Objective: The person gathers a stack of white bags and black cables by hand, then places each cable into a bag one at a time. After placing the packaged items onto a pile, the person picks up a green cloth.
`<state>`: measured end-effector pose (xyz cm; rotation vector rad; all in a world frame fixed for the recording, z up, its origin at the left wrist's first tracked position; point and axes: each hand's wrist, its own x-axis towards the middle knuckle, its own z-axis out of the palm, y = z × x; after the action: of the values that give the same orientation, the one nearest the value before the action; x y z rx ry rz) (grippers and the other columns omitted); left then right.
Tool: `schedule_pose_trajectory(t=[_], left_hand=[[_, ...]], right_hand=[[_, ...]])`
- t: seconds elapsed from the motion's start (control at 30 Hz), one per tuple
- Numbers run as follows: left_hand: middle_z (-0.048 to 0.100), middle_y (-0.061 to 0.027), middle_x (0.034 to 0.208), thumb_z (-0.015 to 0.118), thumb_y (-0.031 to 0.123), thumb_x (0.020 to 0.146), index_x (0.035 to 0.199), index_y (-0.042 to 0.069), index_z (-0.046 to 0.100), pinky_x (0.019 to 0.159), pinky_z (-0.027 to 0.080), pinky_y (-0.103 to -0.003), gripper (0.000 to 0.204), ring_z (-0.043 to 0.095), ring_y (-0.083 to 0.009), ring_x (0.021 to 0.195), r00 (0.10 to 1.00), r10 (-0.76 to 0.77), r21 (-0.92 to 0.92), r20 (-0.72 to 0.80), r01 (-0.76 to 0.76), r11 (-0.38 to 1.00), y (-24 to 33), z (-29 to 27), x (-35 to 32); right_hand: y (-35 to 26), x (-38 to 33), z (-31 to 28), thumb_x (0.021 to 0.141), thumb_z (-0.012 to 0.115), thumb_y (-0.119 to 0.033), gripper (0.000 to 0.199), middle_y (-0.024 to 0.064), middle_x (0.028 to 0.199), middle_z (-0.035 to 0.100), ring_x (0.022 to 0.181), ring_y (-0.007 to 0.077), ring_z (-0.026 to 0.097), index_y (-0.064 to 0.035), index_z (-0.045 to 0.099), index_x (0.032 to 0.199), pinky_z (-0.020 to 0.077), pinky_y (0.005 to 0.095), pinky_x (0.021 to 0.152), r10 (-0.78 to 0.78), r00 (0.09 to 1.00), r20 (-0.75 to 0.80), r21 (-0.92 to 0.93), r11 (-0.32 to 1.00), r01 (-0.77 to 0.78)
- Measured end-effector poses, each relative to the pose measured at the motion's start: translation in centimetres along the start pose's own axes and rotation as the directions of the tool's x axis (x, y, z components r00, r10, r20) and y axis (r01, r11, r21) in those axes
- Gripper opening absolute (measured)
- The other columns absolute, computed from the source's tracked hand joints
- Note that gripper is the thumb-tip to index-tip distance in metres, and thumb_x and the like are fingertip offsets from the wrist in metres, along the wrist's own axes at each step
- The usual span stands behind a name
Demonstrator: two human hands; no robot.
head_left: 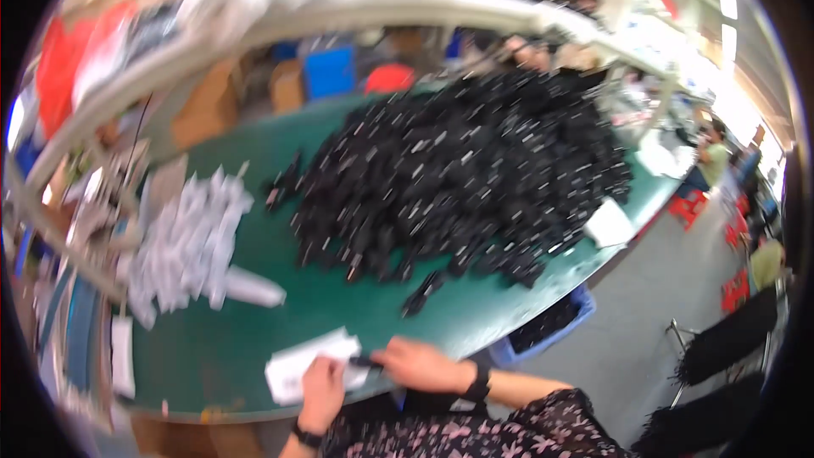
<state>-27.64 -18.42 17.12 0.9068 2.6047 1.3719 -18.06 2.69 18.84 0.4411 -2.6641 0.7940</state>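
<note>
At the frame's lower centre, the grip of the right hand [417, 365] is clamped on a small black strip [365, 362], long axis nearly level, pointing left toward the left hand [323, 388], whose grip I cannot tell.

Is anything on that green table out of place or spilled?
Nothing looks plainly spilled or damaged, though the picture is blurred. The oddest bit is a small black piece lying apart from the big black pile, on its near side. At left, one white strip juts out from the white heap.
</note>
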Motion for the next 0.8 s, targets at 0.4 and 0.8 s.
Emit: schedule_pose_trajectory(t=[0.4,0.8], left_hand=[[0.058,-0.0213,0.087,0.054,0.002,0.088,0.091,0.0,0.057,0.072,0.047,-0.045,0.005,0.057,-0.0418,0.082,0.978,0.175,-0.021,0.114,-0.173,0.985,2.2,-1.3,0.9],[0.057,-0.0208,0.096,0.051,0.001,0.091,0.096,0.0,0.055,0.08,0.045,-0.046,0.006,0.053,-0.0402,0.09,0.902,0.408,-0.03,0.139,-0.408,0.913,4.6,-2.4,1.2]], right_hand=[[1.0,0.0,-0.5,0.084,0.064,-0.008,0.039,0.0141,0.094,0.05,0.083,0.0316,0.057,-0.0033,0.056,0.122,0.0486,0.0393,0.073,-0.082,0.993,0.086,0.111,0.991,0.072],[-0.9,1.9,-1.7,0.096,0.057,-0.019,0.026,0.0155,0.1,0.053,0.088,0.0289,0.06,-0.005,0.055,0.118,0.0498,0.0371,0.075,0.38,0.814,0.44,0.499,0.65,-0.573]])
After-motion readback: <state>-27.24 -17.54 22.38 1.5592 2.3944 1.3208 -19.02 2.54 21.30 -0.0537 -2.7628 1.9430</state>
